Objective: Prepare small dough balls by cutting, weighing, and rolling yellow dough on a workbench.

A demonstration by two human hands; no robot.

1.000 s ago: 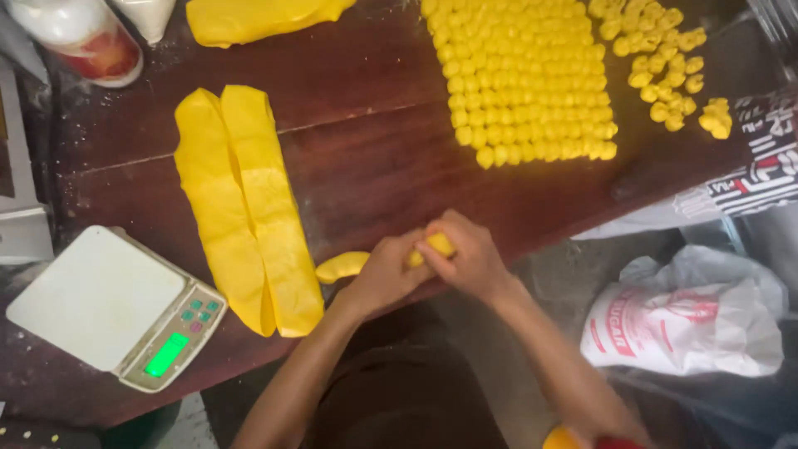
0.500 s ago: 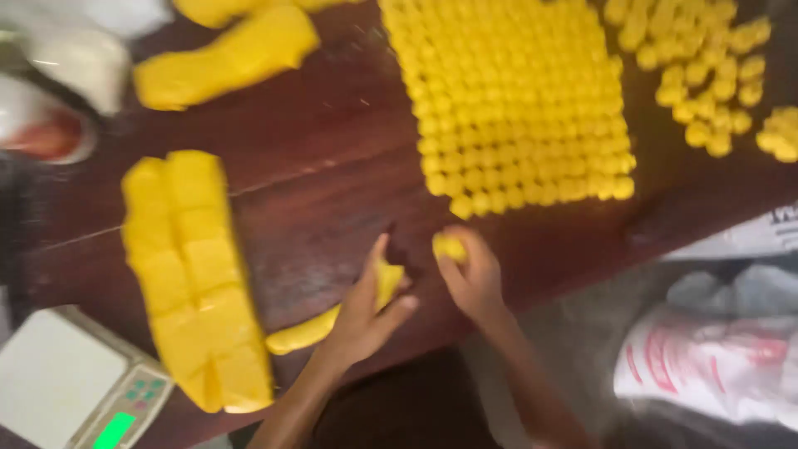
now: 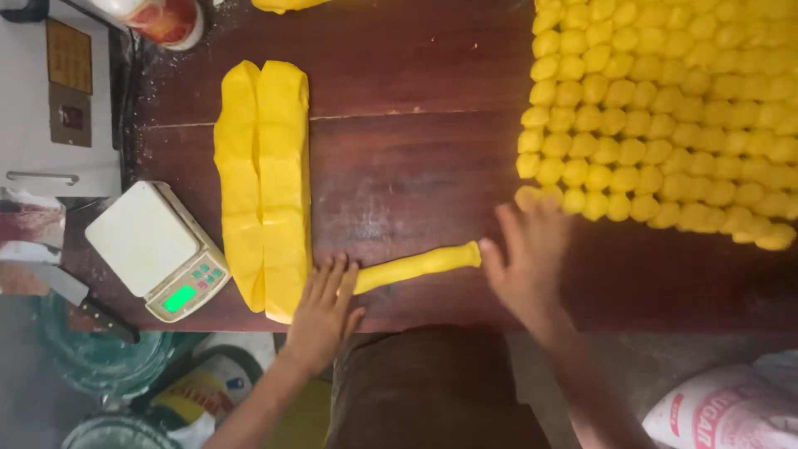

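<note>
A thin roll of yellow dough [image 3: 420, 265] lies on the dark wooden table [image 3: 416, 166] near its front edge. My left hand [image 3: 324, 312] rests flat on the roll's left end, fingers spread. My right hand [image 3: 528, 254] hovers open just right of the roll's other end, its fingertips by the lowest row of small yellow dough balls [image 3: 665, 108]. Those balls lie in many neat rows at the right. Two long slabs of yellow dough [image 3: 264, 179], scored into blocks, lie side by side left of my left hand.
A small white kitchen scale [image 3: 158, 249] with a green display sits at the front left corner. A knife [image 3: 79, 299], bowls [image 3: 100, 366] and a white appliance [image 3: 58, 100] stand to the left. A white sack [image 3: 731, 411] lies on the floor at bottom right.
My right hand has let go of a small dough piece and moved up to the rows of balls. My left hand has flattened onto the roll. The view has shifted.
</note>
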